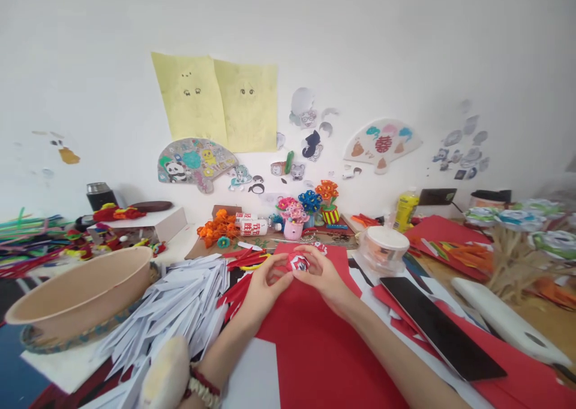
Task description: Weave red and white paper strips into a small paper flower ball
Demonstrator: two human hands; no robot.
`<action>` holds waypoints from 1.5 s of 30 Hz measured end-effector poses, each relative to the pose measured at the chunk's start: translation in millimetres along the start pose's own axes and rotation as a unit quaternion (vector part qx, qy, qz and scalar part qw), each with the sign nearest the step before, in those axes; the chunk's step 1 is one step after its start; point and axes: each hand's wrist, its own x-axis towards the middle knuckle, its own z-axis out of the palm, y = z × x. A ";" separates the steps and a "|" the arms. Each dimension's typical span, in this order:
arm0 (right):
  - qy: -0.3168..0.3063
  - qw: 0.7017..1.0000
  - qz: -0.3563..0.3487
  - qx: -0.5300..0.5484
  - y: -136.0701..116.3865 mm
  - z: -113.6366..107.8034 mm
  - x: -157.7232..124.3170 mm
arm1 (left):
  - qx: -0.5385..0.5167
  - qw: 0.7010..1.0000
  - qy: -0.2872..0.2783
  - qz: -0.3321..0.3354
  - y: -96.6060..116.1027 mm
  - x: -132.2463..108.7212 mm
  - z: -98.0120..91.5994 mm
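Both my hands meet over a large red paper sheet (324,337) at the middle of the table. My left hand (263,289) and my right hand (321,274) pinch a small red and white folded paper piece (299,263) between their fingertips. A beaded bracelet (204,388) circles my left wrist. Just left of my hands lies a fan of white folded paper pieces (180,301), with red paper strips (243,262) beside it.
A tan bowl (76,292) stands at the left. A clear lidded tub (384,247), a black phone (441,328) and a white case (504,319) lie at the right. Paper flowers (306,208), a yellow bottle (405,208) and pipe cleaners (27,241) line the back.
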 end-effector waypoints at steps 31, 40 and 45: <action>-0.001 1.000 0.000 -0.030 -13.6 1.0 -2.7 | -0.070 0.997 0.014 -0.030 1.6 -1.6 6.7; -0.010 0.999 0.007 -0.043 -18.5 0.7 -5.2 | -0.058 0.998 0.003 -0.016 0.6 -1.4 5.9; -0.031 0.999 0.026 0.002 -17.0 -3.1 -3.7 | -0.067 0.998 -0.013 -0.010 0.1 -1.4 4.6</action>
